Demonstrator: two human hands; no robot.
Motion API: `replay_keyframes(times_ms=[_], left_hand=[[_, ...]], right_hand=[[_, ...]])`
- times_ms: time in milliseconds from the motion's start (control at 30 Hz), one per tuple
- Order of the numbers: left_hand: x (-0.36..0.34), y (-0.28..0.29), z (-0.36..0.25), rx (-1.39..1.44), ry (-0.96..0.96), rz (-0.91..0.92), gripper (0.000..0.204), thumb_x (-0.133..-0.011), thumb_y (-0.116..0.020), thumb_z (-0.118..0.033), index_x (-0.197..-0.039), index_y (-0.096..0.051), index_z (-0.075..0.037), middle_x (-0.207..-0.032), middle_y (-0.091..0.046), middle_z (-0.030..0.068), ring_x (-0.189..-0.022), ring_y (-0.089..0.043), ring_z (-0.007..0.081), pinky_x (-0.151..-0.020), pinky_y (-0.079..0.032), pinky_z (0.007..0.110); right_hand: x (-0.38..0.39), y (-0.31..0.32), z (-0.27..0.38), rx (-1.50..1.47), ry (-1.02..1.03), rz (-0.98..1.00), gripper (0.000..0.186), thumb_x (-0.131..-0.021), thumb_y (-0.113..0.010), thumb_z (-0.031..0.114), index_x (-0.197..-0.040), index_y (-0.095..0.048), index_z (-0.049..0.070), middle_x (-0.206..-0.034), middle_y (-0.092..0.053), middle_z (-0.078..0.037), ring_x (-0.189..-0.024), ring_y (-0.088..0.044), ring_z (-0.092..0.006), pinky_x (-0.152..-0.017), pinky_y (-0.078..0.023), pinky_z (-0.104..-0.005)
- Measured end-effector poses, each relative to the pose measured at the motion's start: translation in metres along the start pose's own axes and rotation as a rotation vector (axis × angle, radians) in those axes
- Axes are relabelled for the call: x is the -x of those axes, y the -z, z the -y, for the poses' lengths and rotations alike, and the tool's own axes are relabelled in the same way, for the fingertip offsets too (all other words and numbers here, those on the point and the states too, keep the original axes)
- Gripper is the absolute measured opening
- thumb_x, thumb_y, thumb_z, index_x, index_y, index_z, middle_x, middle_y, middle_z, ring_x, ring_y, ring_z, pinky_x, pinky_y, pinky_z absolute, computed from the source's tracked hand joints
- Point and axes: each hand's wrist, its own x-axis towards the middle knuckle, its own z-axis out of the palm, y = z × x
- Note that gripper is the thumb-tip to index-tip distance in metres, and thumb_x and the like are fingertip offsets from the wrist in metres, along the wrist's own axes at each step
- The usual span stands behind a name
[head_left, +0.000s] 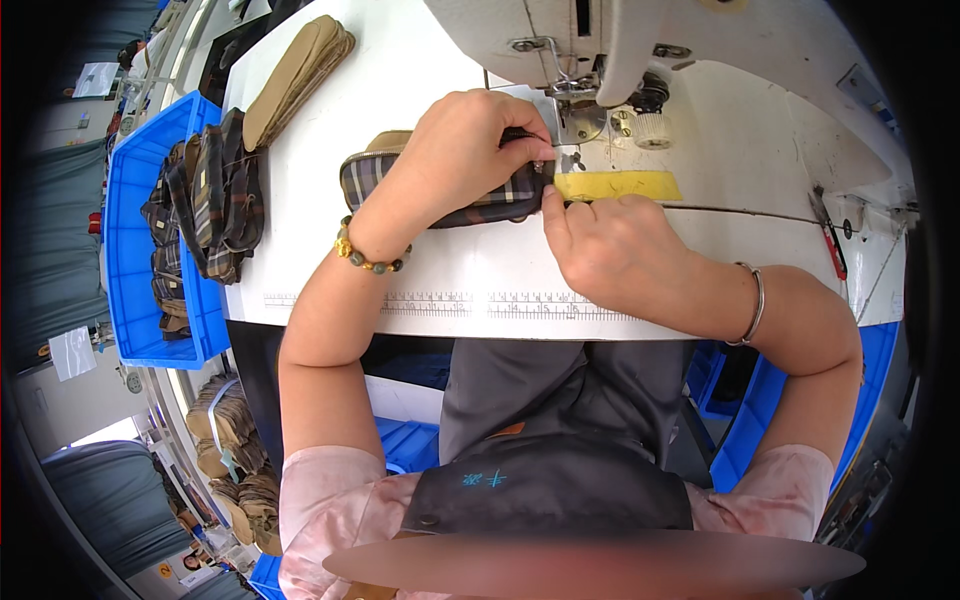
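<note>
A dark plaid zippered pouch lies on the white sewing table, just in front of the sewing machine's needle area. My left hand reaches over it and pinches its right end near the zipper, with thumb and finger pressed together. At the pouch's right corner, my right hand is closed, its fingertip against the dark edge. The other fingers of that hand are curled and partly hidden. Tan material shows behind the pouch's zipper on the left. A yellow strip sits flat on the table beyond my right knuckles.
The sewing machine overhangs the far side. Stacked tan pieces lie at the far left, near a blue bin with plaid pouches heaped over its edge. Red-handled snips rest at the right. A printed ruler runs along the front edge.
</note>
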Motion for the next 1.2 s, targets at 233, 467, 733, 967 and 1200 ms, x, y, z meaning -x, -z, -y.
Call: replay_keyframes(times_ms=[233,467,733,967,1200], left_hand=[[0.004,0.007,0.009,0.074,-0.069,0.026,0.017,-0.086,-0.076,-0.013,-0.100,-0.072,-0.003,-0.087,-0.075,0.0101,-0.075,-0.070,0.0233,-0.072,-0.054,0.032],[0.008,0.006,0.004,-0.064,0.062,-0.006,0.015,-0.086,-0.076,-0.012,-0.095,-0.069,-0.001,-0.088,-0.073,0.0117,-0.079,-0.070,0.0284,-0.073,-0.054,0.035],[0.011,-0.005,0.016,-0.067,-0.020,-0.063,0.013,-0.086,-0.074,-0.010,-0.093,-0.069,0.000,-0.086,-0.068,0.0149,-0.076,-0.066,0.0313,-0.069,-0.051,0.038],[-0.010,-0.012,0.020,-0.058,0.013,-0.192,0.014,-0.085,-0.070,-0.008,-0.097,-0.071,0.000,-0.085,-0.071,0.0170,-0.079,-0.068,0.0353,-0.071,-0.053,0.042],[-0.013,-0.004,0.017,-0.021,0.039,-0.159,0.014,-0.084,-0.070,-0.005,-0.098,-0.072,-0.003,-0.085,-0.072,0.0151,-0.079,-0.067,0.0356,-0.070,-0.052,0.042]], right_hand=[[-0.009,0.002,0.000,-0.026,0.025,-0.066,0.026,-0.074,-0.070,0.003,-0.096,-0.073,-0.011,-0.053,-0.058,-0.003,-0.047,-0.059,-0.0125,-0.039,-0.042,-0.0278],[-0.013,0.000,0.001,-0.033,0.042,-0.062,0.030,-0.072,-0.071,0.003,-0.098,-0.073,-0.012,-0.054,-0.060,-0.005,-0.048,-0.060,-0.0143,-0.039,-0.042,-0.0281],[-0.014,-0.001,0.001,-0.030,0.040,-0.049,0.031,-0.073,-0.069,0.006,-0.098,-0.073,-0.011,-0.055,-0.060,-0.004,-0.048,-0.060,-0.0147,-0.041,-0.044,-0.0287],[-0.017,-0.013,-0.018,0.028,-0.102,-0.049,0.016,-0.069,-0.069,0.010,-0.079,-0.068,-0.003,-0.058,-0.060,-0.004,-0.051,-0.064,-0.0159,-0.042,-0.047,-0.0304],[-0.023,-0.013,-0.023,-0.071,-0.168,-0.080,0.008,-0.072,-0.067,0.009,-0.074,-0.066,0.001,-0.063,-0.066,-0.010,-0.058,-0.069,-0.0218,-0.049,-0.053,-0.0334]])
